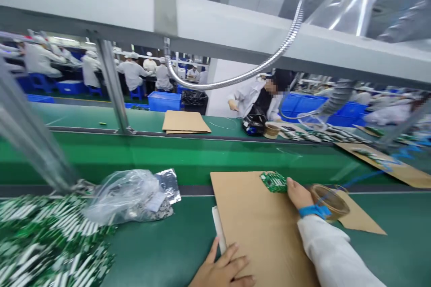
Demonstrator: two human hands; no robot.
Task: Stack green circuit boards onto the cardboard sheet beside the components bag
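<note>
A green circuit board [274,182] lies at the far right corner of a brown cardboard sheet [256,224]. My right hand [299,193], with a blue band at the wrist, grips the board's right edge. On the sheet's near left edge rests my left hand [224,269], its fingers spread and holding nothing. A white strip [218,228] sticks out from beneath the sheet beside that hand. Just right of my right wrist stands a roll of brown tape [330,202], partly hidden by the wrist.
Many green boards [57,237] are heaped at the left. A clear plastic bag [131,197] of small parts lies beyond them. A metal post [112,85] and an overhead beam [215,22] frame the bench. Across it, a person in white [262,98] works by more cardboard [186,122].
</note>
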